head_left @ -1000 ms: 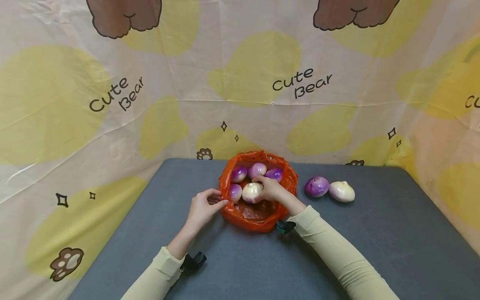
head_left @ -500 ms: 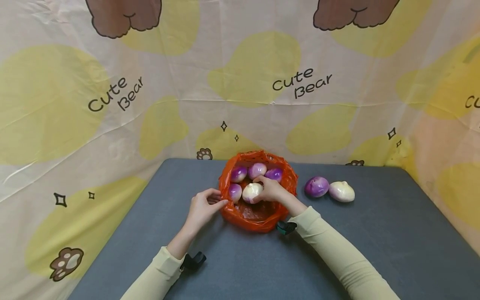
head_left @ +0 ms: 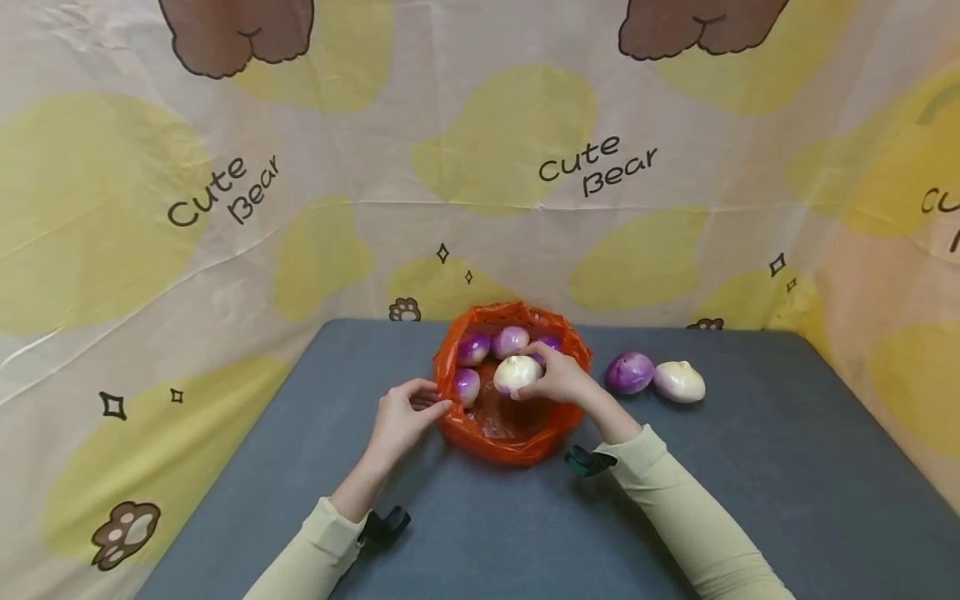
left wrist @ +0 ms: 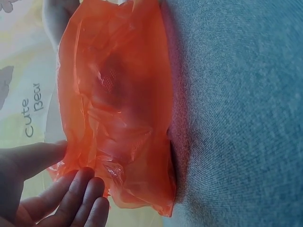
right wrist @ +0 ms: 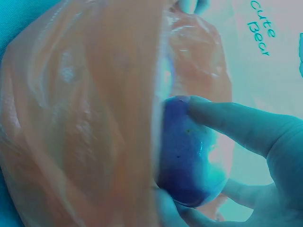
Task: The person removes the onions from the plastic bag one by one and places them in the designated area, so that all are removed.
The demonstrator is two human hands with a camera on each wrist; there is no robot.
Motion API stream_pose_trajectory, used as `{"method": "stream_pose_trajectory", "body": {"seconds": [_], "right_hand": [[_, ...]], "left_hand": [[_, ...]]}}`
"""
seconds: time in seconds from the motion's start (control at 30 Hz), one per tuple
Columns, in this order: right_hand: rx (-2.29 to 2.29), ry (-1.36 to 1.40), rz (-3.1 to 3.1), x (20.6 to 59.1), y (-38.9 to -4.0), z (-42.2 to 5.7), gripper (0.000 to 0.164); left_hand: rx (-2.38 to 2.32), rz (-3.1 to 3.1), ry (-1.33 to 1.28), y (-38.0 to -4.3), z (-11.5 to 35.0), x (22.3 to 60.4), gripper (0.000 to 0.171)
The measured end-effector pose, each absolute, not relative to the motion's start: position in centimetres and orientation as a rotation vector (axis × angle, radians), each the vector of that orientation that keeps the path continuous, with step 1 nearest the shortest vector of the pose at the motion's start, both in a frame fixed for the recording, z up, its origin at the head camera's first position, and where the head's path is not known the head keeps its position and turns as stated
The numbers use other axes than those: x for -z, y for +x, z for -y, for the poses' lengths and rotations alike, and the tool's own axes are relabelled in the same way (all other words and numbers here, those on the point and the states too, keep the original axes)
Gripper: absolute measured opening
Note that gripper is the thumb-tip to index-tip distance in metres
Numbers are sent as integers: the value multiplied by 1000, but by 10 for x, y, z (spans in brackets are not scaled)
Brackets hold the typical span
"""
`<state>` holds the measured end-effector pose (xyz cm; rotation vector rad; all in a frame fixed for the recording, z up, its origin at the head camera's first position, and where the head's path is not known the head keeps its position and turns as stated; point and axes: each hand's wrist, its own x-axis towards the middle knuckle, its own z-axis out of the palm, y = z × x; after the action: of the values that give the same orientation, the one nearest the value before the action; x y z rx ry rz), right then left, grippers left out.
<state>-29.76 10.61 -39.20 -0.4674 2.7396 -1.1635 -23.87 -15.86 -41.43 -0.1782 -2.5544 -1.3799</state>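
Cloth [head_left: 345, 150] printed "Cute Bear" hangs at twelve o'clock, beyond a grey table [head_left: 480, 533]. On the table stands an orange-red plastic bag [head_left: 487, 450], mouth up and wide, part filled; the work looks roughly midway, since what it deals with is split between inside and outside.

Taking the bag's rim as a dial, the left hand [head_left: 401, 421] is between eight and nine o'clock, pinching the film between thumb and fingers. The right hand [head_left: 562, 379] reaches over the rim from about four o'clock, thumb and fingers pinching a pale onion [head_left: 515, 373] near the dial's centre.

Four more show in the bag: a purple-white onion [head_left: 466, 386] at nine, a purple onion [head_left: 473, 348] at ten-thirty, a pinkish onion [head_left: 511, 342] at twelve, and a partly hidden onion [head_left: 553, 342] towards one. Outside, at three o'clock, a violet onion [head_left: 629, 372] and a cream onion [head_left: 679, 382] lie side by side, neither in a hand. Whether the pinched one is entering or leaving, I cannot tell.
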Motion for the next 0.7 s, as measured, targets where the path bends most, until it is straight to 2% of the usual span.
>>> {"method": "stream_pose_trajectory", "body": {"seconds": [0.7], "right_hand": [[1173,-446,-2789,372,-278,-152,71]], "left_hand": [[1383,2559,-178,-238,157,415,26]]}}
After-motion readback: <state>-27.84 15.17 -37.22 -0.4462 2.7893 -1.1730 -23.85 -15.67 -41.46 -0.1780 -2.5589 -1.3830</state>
